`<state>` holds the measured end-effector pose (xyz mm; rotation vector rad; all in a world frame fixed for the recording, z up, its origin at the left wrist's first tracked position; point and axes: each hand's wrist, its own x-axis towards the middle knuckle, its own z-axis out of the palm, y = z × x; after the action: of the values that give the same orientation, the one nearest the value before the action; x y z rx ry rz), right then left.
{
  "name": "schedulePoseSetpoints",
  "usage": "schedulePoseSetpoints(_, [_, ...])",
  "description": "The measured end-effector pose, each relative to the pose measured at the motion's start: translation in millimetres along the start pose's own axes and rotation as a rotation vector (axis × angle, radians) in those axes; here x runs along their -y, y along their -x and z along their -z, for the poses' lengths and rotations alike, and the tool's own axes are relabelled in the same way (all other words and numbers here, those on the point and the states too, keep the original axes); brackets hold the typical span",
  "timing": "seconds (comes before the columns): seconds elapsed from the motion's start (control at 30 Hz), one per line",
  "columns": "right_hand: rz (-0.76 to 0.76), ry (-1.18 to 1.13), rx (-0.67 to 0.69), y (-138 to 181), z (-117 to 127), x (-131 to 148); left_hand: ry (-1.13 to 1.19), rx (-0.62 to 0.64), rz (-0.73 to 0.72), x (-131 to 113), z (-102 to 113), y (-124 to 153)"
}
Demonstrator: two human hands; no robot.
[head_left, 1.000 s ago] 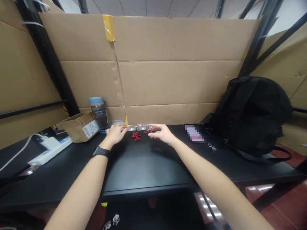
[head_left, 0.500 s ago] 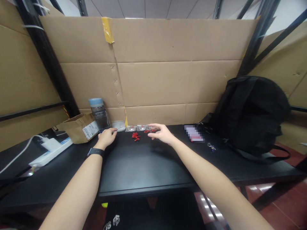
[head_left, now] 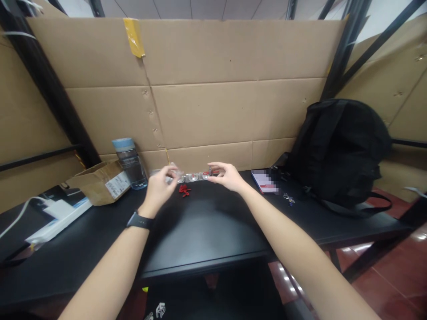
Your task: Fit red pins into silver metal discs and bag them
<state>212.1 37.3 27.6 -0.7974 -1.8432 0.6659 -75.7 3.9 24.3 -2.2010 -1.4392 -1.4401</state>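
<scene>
My left hand [head_left: 159, 187] is raised just above the black table [head_left: 207, 226], its fingers pinched on a small clear plastic piece [head_left: 174, 171]. My right hand [head_left: 226, 176] hovers to its right, thumb and fingers closed on a tiny dark and red part [head_left: 211, 170]. Between the hands a little pile of red pieces [head_left: 183, 190] lies on the table. Behind them small clear round cups [head_left: 193, 177] stand in a row against the cardboard wall. A black watch [head_left: 139, 221] is on my left wrist.
A blue-capped water bottle [head_left: 129, 162], an open cardboard box [head_left: 100, 183] and a white power strip [head_left: 55, 216] are at the left. A black backpack [head_left: 336, 151], a card [head_left: 265, 181] and keys [head_left: 288, 198] lie at the right. A cardboard wall [head_left: 233, 89] closes the back.
My left hand drew back to the left beside the bottle, then came up toward the middle with the clear piece in its fingers. My right hand lifted slightly. The camera turned a little right.
</scene>
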Motion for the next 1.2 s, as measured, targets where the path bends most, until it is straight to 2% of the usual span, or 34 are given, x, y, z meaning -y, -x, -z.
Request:
schedulePoseSetpoints(0.13, [0.050,0.255,0.047,0,18,0,0.075,0.381,-0.194,-48,-35,18])
schedulePoseSetpoints(0.23, [0.068,0.393,0.168,1,27,-1,0.138,0.567,-0.269,-60,-52,33])
schedulePoseSetpoints(0.3, [0.071,0.444,0.247,2,30,-2,0.158,0.653,-0.317,-61,-54,38])
schedulePoseSetpoints(0.5, [0.048,0.520,0.378,5,31,7,-0.041,0.778,-0.310,-57,-38,34])
schedulePoseSetpoints(0.6, [0.032,0.562,0.439,6,31,13,-0.030,0.882,-0.321,-57,-32,30])
schedulePoseSetpoints(0.8, [-0.108,0.618,0.683,5,34,16,0.014,0.959,-0.337,-56,-32,29])
schedulePoseSetpoints(0.9, [-0.161,0.652,0.717,5,34,17,-0.047,1.007,-0.304,-57,-35,32])
schedulePoseSetpoints(1.07, [-0.304,0.739,0.797,7,29,17,-0.108,0.995,-0.293,-58,-38,37])
schedulePoseSetpoints(1.2, [-0.284,0.791,0.768,7,24,11,-0.104,1.014,-0.299,-58,-40,39])
